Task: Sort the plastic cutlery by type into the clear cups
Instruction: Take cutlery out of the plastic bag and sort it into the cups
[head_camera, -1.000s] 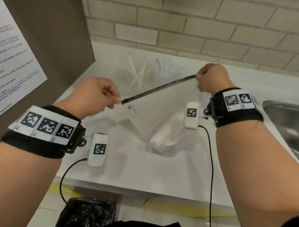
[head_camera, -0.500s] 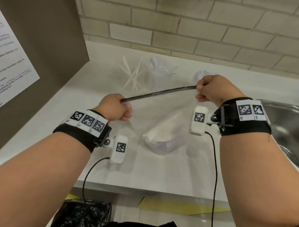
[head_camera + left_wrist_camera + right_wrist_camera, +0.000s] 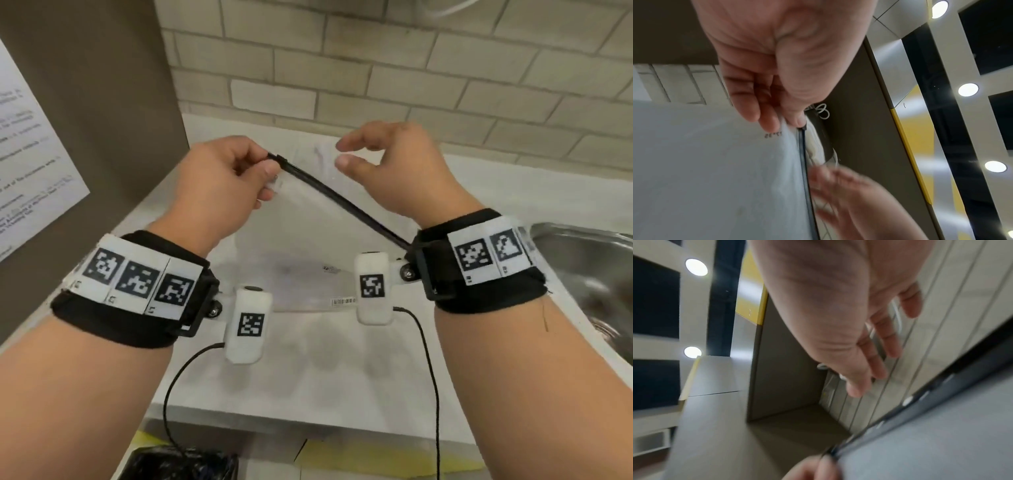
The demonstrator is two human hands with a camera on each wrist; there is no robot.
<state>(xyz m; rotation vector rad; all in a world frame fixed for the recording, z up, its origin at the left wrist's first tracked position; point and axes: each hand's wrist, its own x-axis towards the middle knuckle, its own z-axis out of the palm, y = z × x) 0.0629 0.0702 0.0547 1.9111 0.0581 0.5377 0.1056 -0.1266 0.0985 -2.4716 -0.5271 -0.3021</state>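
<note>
A clear zip bag (image 3: 308, 240) with a black zip strip (image 3: 342, 202) hangs over the white counter (image 3: 308, 377). My left hand (image 3: 270, 168) pinches the strip's left end, also seen in the left wrist view, where the left hand (image 3: 797, 125) holds the bag's (image 3: 715, 162) top corner. The strip slopes down to my right wrist. My right hand (image 3: 342, 152) hovers just right of the left one with fingers apart and holds nothing. In the right wrist view the right hand (image 3: 869, 378) is spread above the strip (image 3: 941, 394). The cups and cutlery are hidden behind my hands.
A steel sink (image 3: 589, 274) lies at the right of the counter. A brown panel (image 3: 102, 102) with a paper notice (image 3: 30, 164) stands on the left, and a tiled wall at the back. A black bin bag (image 3: 181, 466) sits below the counter's front edge.
My right hand has let go of the strip's right end, which has dropped toward my right wrist. My left hand has lifted its end higher, and both hands have come closer together.
</note>
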